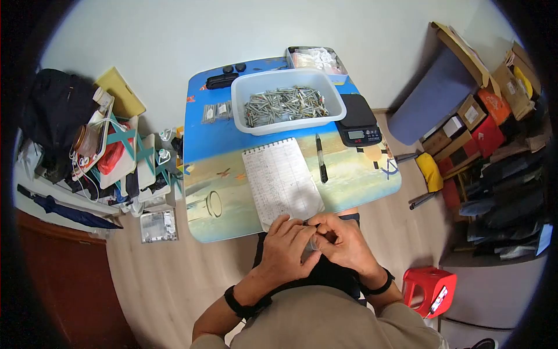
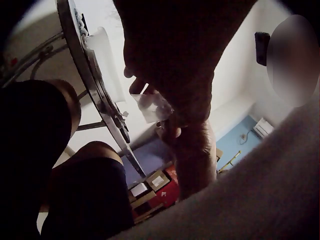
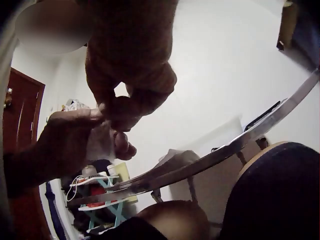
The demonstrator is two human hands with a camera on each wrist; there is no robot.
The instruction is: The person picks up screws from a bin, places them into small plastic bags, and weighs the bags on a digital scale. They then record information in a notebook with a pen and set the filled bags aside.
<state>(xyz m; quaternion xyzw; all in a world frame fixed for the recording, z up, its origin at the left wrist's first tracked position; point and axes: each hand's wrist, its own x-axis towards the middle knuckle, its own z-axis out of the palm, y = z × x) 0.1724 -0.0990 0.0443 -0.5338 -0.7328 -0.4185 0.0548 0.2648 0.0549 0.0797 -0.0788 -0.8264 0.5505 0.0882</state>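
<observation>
A small clear plastic bag (image 2: 152, 107) is held between the two hands, just off the table's near edge. In the head view the left hand (image 1: 286, 249) grips its side, thumb and fingers around it. The right hand (image 1: 344, 243) pinches the bag's upper edge with thumb and forefinger. The same bag (image 3: 101, 142) shows in the right wrist view between the left hand (image 3: 60, 142) and the right hand (image 3: 132, 85). What the bag contains cannot be made out. A written-on spiral notepad (image 1: 282, 183) lies just beyond the hands.
On the table (image 1: 232, 160) are a white tub (image 1: 241, 87) of screws, a black digital scale (image 1: 356, 119), a pen (image 1: 321, 160), small filled bags (image 1: 216, 111), a black case (image 1: 222, 81) and a box of plastic bags (image 1: 317, 60). A red stool (image 1: 427, 285) stands at the right.
</observation>
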